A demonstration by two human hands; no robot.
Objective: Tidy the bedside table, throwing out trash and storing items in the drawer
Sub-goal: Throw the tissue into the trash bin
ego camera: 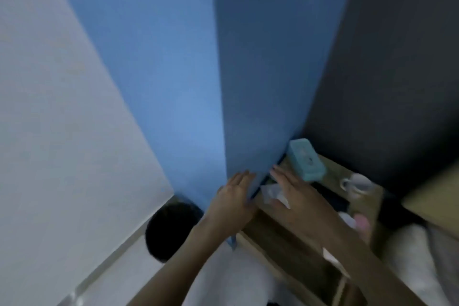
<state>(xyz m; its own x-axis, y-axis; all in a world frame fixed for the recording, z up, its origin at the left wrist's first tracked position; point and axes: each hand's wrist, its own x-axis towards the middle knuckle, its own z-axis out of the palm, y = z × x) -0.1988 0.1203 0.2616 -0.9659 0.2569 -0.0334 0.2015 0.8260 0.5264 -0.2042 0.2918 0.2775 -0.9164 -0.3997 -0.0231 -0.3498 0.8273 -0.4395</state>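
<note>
- Blue walls meet at a jutting corner above a wooden bedside table (293,228), wedged between that corner and a dark wall; pale bedding shows at the lower right.
- Both of a person's bare hands reach over the near left end of the surface. Left hand (233,196) lies flat against the blue wall's edge, fingers straight and spread, its grip fully open and holding nothing.
- Right hand (295,196) hovers palm-down over a crumpled white tissue (270,192) at the table's left rear, fingers extended; whether it touches the tissue cannot be told through the blur, and the grip has not closed on anything.
- Still on the surface: a teal tissue box (306,159) tight in the back corner, a white mug (357,182) well to its right, and a pink-and-white item (357,223) near the front right edge, too blurred to name.
- A dark round bin (171,230) stands on the floor just left of the table, beside the wall's foot.
- By the look of things the tidying is at an early stage: trash remains on top, several items await storing, and the front of the table, where a drawer would sit, is too smeared to say if it is open.
- Likely step in hand: gathering the tissue for the bin.
</note>
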